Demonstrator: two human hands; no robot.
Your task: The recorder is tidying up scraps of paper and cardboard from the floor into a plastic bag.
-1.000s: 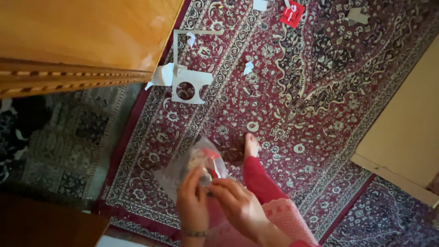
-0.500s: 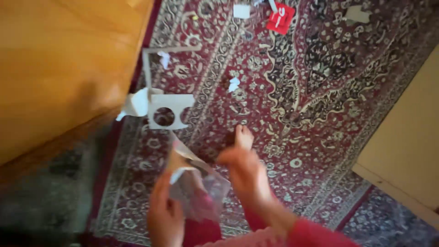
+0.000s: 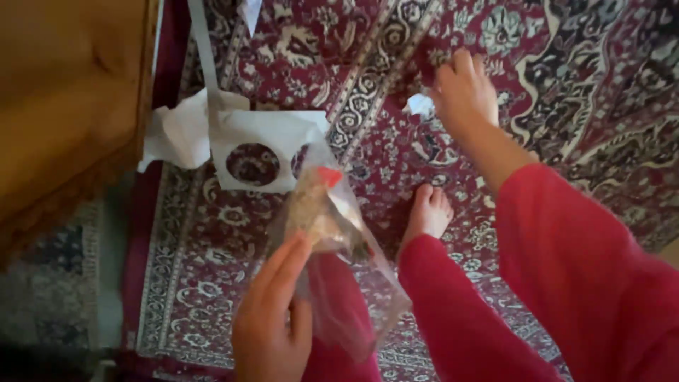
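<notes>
The left hand [image 3: 272, 322] holds a clear plastic bag [image 3: 332, 247] upright above the patterned carpet [image 3: 566, 92], its grip closed on the bag's side; the bag carries loose scraps. The right hand [image 3: 463, 88] reaches past the bag to a small white paper scrap [image 3: 420, 105] on the carpet, fingers bent at its edge; whether they pinch it cannot be told. A white card with round holes [image 3: 265, 148] lies beyond the bag, beside crumpled paper [image 3: 177, 131].
</notes>
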